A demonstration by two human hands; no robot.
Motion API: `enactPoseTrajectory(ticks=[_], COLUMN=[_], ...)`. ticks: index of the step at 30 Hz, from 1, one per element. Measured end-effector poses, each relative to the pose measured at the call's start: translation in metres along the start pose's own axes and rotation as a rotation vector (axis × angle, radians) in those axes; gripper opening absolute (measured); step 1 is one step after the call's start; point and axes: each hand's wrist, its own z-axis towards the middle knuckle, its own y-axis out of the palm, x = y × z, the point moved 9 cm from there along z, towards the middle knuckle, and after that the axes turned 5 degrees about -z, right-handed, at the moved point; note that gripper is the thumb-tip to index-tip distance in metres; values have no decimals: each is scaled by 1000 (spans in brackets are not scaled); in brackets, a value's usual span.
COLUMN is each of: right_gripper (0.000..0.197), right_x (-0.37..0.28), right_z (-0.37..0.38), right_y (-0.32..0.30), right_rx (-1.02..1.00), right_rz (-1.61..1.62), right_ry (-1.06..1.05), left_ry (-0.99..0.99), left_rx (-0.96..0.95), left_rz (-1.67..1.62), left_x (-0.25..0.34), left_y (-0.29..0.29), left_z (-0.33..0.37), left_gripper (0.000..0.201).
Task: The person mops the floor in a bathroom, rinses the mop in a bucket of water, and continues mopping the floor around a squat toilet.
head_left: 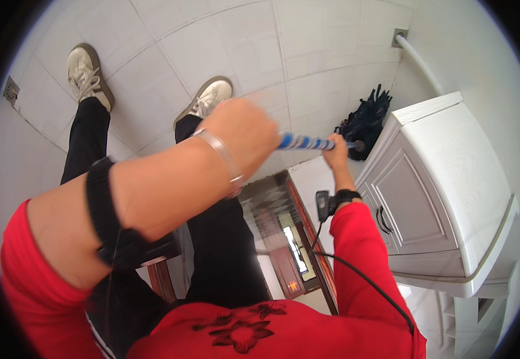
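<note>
A mop with a blue-and-white striped handle (308,142) is held between my hands, slanting out to the right. My left hand (242,131), blurred by motion, is closed round the handle's nearer part; a silvery bracelet (221,157) circles that wrist. Farther along, my right hand (336,154) grips the handle close to the mop head. The mop head (364,122) is a bunch of dark strands lying on the tiles beside the white cabinet. My left hand hides part of the handle.
To the right stands a white cabinet (418,200) with two dark pulls. A white hose (421,64) runs from a drain fitting (399,37) along the wall. Another floor drain (11,91) lies at far left. A doorway (290,263) opens behind me. A black cable (367,284) hangs by my right arm.
</note>
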Motion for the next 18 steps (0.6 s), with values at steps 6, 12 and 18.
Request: enactPoseTrajectory(ticks=[6, 12, 18], right_gripper=[18, 20, 11], right_x=[-71, -130, -207], right_z=[-25, -76, -92], right_y=[71, 106, 94], right_rx=[-245, -547, -424], right_rz=[130, 267, 398], right_ry=[31, 119, 134], left_ry=[-16, -103, -346], left_rx=[37, -78, -228], left_rz=[80, 256, 439], left_x=[-34, -62, -114], left_y=[12, 21, 0], left_z=[-48, -73, -111], left_gripper=[6, 9, 13])
